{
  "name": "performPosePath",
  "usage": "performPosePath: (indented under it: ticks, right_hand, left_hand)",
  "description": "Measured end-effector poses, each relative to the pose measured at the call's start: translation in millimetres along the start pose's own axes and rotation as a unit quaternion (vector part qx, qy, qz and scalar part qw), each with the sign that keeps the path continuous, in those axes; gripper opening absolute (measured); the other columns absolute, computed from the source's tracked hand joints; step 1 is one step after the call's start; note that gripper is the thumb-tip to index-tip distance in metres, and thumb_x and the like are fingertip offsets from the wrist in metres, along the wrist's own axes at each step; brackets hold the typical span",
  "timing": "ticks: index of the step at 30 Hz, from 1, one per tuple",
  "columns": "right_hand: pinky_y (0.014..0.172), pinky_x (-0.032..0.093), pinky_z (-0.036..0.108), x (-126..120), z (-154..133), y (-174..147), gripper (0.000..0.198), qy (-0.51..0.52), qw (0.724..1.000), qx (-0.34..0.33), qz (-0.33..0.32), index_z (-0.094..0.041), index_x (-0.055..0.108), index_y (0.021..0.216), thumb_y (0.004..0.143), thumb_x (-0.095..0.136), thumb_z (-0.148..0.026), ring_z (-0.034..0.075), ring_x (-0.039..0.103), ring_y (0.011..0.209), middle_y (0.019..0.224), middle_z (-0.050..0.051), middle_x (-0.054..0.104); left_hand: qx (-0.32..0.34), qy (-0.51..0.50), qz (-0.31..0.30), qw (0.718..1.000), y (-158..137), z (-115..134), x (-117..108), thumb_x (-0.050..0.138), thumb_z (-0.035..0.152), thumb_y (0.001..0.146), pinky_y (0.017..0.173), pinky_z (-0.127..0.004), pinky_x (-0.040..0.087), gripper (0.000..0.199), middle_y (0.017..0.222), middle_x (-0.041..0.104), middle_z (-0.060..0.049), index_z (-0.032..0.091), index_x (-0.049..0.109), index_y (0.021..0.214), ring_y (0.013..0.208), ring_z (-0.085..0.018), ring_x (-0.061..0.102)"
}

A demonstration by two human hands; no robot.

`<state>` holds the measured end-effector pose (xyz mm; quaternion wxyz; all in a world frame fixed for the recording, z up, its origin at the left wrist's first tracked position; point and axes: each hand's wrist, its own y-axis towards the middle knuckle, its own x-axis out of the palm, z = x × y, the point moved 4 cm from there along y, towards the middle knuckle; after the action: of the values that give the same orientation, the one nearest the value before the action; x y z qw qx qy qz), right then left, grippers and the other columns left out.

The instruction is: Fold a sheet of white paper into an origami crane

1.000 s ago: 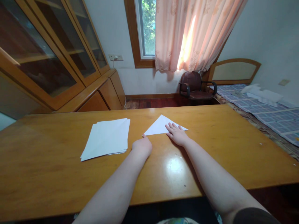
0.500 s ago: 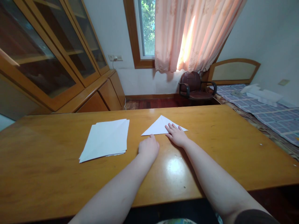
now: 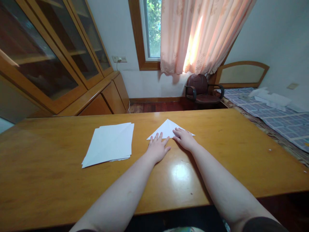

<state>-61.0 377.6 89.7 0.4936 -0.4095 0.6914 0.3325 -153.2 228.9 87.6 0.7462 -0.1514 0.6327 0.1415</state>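
Observation:
A sheet of white paper folded into a triangle [image 3: 166, 129] lies flat on the wooden table, its peak pointing away from me and its long edge towards me. My left hand [image 3: 157, 149] is open, fingers spread, with the fingertips over the near left edge of the triangle. On the right part of the paper rests my right hand [image 3: 183, 138], also open, its fingers stretched out flat and covering some of that side. To the left sits a stack of white paper sheets [image 3: 109, 143], slightly uneven at its edges.
The table [image 3: 60, 193] spans the view below me. Past its far edge are a glass-fronted cabinet [image 3: 79, 42] on the left, a dark red armchair [image 3: 196, 87], and a bed [image 3: 270, 106] on the right. A pink curtain [image 3: 176, 35] hangs by the window.
My left hand has opened from a curled shape with one finger at the near edge to spread fingers reaching onto the paper. The right hand stays on the paper, almost unmoved.

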Motion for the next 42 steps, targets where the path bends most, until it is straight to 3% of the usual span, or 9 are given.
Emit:
performPosePath:
  ticks: [5, 9, 14, 22, 25, 28, 33, 38, 42]
  right_hand:
    - [0.103, 0.031, 0.041, -15.0, 22.4, 1.7, 0.046, -0.003, 0.988, 0.118, 0.095, -0.017, 0.056, 0.123, 0.084, 0.052, -0.042, 0.027, 0.043, 0.125, 0.136, 0.012, 0.049]
    - [0.097, 0.036, 0.043, -16.9, 35.8, 1.5, 0.061, 0.008, 0.981, 0.174, 0.091, -0.015, 0.051, 0.129, 0.077, 0.06, -0.045, 0.031, 0.05, 0.116, 0.127, 0.015, 0.056]
    - [0.095, 0.038, 0.043, -18.8, 40.2, 0.8, 0.062, 0.041, 0.977, 0.174, 0.117, -0.016, 0.053, 0.126, 0.071, 0.065, -0.042, 0.031, 0.052, 0.112, 0.121, 0.013, 0.06]
    - [0.092, 0.045, 0.039, -30.1, 44.9, -1.6, 0.045, 0.148, 0.95, 0.096, 0.258, -0.016, 0.059, 0.118, 0.077, 0.06, -0.034, 0.024, 0.059, 0.1, 0.106, 0.011, 0.065]
    - [0.097, 0.042, 0.042, -34.2, 42.6, -4.3, 0.056, 0.154, 0.945, 0.073, 0.28, -0.017, 0.05, 0.129, 0.077, 0.06, -0.033, 0.026, 0.054, 0.111, 0.121, 0.013, 0.058]
    - [0.105, 0.035, 0.045, -35.9, 37.9, -5.9, 0.067, 0.13, 0.959, 0.034, 0.25, -0.02, 0.042, 0.138, 0.075, 0.063, -0.033, 0.028, 0.043, 0.125, 0.137, 0.013, 0.046]
    - [0.105, 0.035, 0.043, -27.9, 37.9, -5.0, 0.05, 0.105, 0.987, -0.045, 0.117, -0.026, 0.061, 0.121, 0.072, 0.065, -0.022, 0.027, 0.047, 0.123, 0.134, 0.008, 0.052]
    - [0.102, 0.039, 0.04, -17.4, 55.7, -2.5, 0.033, 0.098, 0.995, -0.002, 0.033, -0.028, 0.07, 0.107, 0.081, 0.053, -0.017, 0.022, 0.055, 0.116, 0.119, 0.003, 0.064]
    - [0.103, 0.039, 0.037, -17.2, 61.2, -2.9, 0.035, 0.092, 0.995, 0.01, 0.025, -0.028, 0.07, 0.106, 0.079, 0.054, -0.014, 0.021, 0.055, 0.116, 0.122, 0.003, 0.062]
  left_hand:
    - [-0.184, -0.015, 0.047, 0.982, 5.3, -32.9, -11.7, 0.049, 0.057, 0.081, 0.108, -0.054, 0.02, 0.081, 0.146, 0.032, -0.023, 0.01, 0.027, 0.143, 0.136, -0.036, 0.026]
    - [-0.131, -0.045, 0.072, 0.988, 8.7, -38.5, -21.3, 0.058, 0.049, 0.078, 0.105, -0.045, 0.029, 0.073, 0.132, 0.052, -0.015, 0.017, 0.033, 0.139, 0.122, -0.03, 0.045]
    - [-0.116, -0.063, 0.1, 0.986, 6.2, -34.8, -31.2, 0.058, 0.03, 0.08, 0.096, -0.037, 0.038, 0.062, 0.127, 0.055, -0.011, 0.021, 0.037, 0.138, 0.115, -0.027, 0.051]
    - [-0.042, -0.108, 0.109, 0.987, 5.0, -29.5, -36.9, 0.046, 0.011, 0.078, 0.086, -0.03, 0.044, 0.044, 0.108, 0.064, -0.002, 0.029, 0.06, 0.116, 0.099, -0.019, 0.057]
    - [-0.009, -0.082, 0.095, 0.992, 4.8, -26.3, -32.7, 0.047, 0.01, 0.076, 0.089, -0.031, 0.044, 0.04, 0.105, 0.065, -0.002, 0.029, 0.067, 0.105, 0.099, -0.02, 0.056]
    - [0.013, -0.078, 0.087, 0.993, 5.3, -24.0, -28.0, 0.049, 0.013, 0.076, 0.09, -0.032, 0.044, 0.038, 0.107, 0.065, -0.002, 0.027, 0.068, 0.105, 0.1, -0.021, 0.056]
    - [0.028, -0.077, 0.078, 0.994, 5.5, -22.2, -25.6, 0.049, 0.019, 0.079, 0.096, -0.032, 0.041, 0.035, 0.117, 0.062, -0.002, 0.026, 0.067, 0.109, 0.107, -0.02, 0.054]
    - [0.01, -0.053, 0.061, 0.997, 2.3, -25.1, -29.0, 0.042, 0.051, 0.087, 0.096, -0.042, 0.039, 0.041, 0.127, 0.057, -0.006, 0.028, 0.064, 0.113, 0.116, -0.027, 0.049]
    - [-0.049, -0.045, 0.048, 0.997, 4.8, -39.4, -30.1, 0.035, 0.052, 0.089, 0.098, -0.043, 0.037, 0.046, 0.132, 0.053, -0.008, 0.027, 0.059, 0.12, 0.121, -0.027, 0.045]
